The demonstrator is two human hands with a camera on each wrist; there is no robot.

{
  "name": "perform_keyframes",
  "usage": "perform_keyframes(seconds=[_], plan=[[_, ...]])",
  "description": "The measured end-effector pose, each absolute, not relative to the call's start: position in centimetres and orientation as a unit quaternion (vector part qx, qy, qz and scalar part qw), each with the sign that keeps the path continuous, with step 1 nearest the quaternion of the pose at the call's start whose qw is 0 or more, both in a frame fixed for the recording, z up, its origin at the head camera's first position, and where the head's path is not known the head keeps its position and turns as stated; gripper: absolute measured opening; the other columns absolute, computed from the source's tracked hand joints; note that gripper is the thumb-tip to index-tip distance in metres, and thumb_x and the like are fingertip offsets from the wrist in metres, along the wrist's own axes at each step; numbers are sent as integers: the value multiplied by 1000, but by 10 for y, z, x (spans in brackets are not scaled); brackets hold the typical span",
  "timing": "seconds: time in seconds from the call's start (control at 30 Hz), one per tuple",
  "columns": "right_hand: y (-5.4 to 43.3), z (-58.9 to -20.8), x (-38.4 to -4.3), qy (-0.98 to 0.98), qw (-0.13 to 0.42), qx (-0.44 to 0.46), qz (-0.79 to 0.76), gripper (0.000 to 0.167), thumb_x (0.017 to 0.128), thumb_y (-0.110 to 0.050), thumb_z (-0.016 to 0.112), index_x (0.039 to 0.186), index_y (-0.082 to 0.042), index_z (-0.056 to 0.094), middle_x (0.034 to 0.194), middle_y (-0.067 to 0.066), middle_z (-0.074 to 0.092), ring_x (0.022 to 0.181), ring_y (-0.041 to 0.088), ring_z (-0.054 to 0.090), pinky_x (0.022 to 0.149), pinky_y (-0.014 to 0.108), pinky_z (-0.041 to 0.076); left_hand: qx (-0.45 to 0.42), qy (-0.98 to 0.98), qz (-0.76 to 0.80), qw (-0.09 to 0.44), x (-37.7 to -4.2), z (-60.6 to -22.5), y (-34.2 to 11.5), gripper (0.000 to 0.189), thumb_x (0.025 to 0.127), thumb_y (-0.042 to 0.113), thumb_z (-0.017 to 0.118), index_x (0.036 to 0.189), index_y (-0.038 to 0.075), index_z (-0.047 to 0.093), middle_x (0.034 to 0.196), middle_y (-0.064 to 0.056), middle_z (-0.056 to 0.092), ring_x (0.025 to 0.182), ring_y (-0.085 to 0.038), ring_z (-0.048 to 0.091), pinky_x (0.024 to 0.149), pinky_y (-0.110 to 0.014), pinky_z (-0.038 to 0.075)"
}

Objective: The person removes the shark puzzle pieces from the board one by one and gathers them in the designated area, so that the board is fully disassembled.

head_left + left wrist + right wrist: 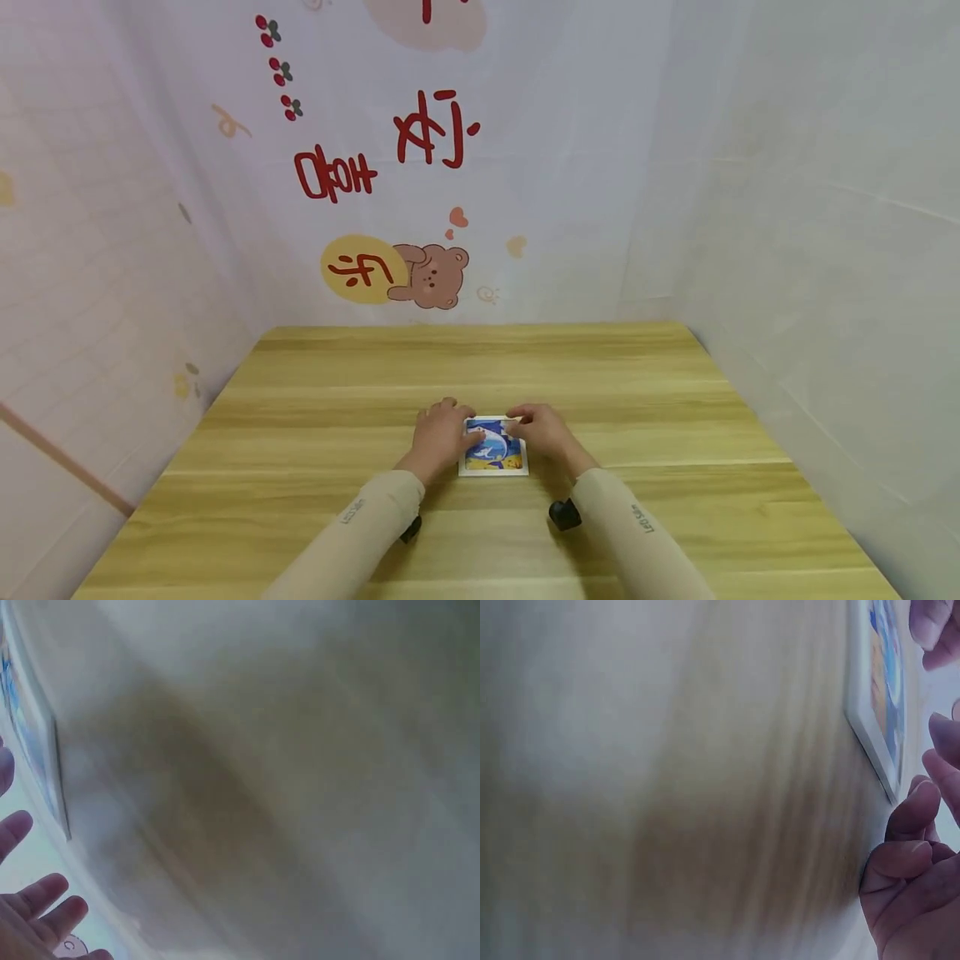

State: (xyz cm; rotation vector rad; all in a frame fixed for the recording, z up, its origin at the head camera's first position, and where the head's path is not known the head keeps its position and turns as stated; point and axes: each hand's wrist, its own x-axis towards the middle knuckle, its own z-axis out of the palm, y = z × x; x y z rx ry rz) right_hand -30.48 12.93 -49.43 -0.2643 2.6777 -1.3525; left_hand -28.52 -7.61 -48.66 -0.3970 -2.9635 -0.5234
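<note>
A small square picture board (492, 473) with a white frame lies flat on the table. It shows a blue and white sea animal over yellow ground; a pale patch shows near its upper right. My left hand (441, 432) is at its left edge, fingers spread and thumb reaching over the picture. In the left wrist view the fingers (58, 919) stand apart with nothing between them. My right hand (543, 429) is at the upper right corner, thumb and forefinger over the picture. The right wrist view shows its other fingers (911, 859) loosely bent beside the frame.
The wood-grain table (337, 375) extends around the board on all sides. A white cloth wall (570, 208) printed with a bear and red characters rises behind it, with pale walls at left and right. Dark objects (565, 515) sit at both wrists.
</note>
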Motion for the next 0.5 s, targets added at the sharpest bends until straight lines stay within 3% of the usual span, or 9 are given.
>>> perform_keyframes(seconds=[0.33, 0.5], plan=[[123, -496, -298, 901, 47, -96, -420, 23, 91, -13, 69, 112, -5, 73, 105, 9, 70, 95, 24, 63, 84, 45, 51, -128, -979, -148, 60, -280, -495, -70, 36, 87, 43, 75, 110, 16, 76, 105, -10, 65, 98, -33, 61, 87, -55, 43], [120, -500, -299, 915, 43, -89, -392, 21, 91, -14, 70, 110, -7, 75, 105, 6, 70, 94, 22, 63, 84, 43, 51, -127, -980, -143, 52, -280, -496, -70, 36, 88, 44, 73, 111, 17, 75, 103, -8, 64, 97, -31, 61, 82, -52, 46]])
